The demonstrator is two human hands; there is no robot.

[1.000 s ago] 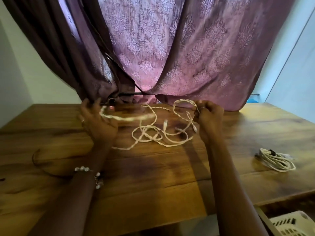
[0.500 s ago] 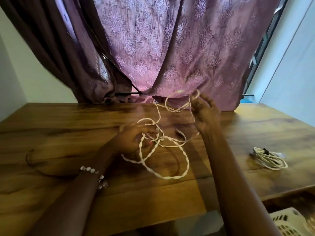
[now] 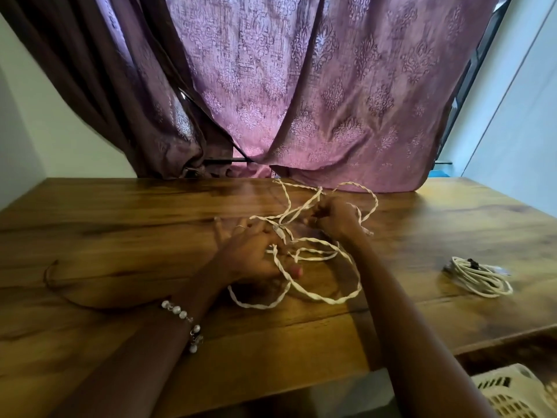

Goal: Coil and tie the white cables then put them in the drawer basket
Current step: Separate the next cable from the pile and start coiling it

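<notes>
Both hands have dropped lower since a moment ago, and the right hand (image 3: 333, 217) has come down from up by the curtain (image 3: 301, 95) to the counter (image 3: 120, 224).

From the head view, its fingers are curled tight, holding the loose white cable (image 3: 328, 300). The left hand (image 3: 250, 254) lies flat with fingers spread wide, and loops of cable run over and around them. That cable is still messy, not coiled.

Far off to the right of the fingers sits a tied cable bundle (image 3: 479, 277), already done. It still waits to go into the basket (image 3: 518, 393) below.
</notes>
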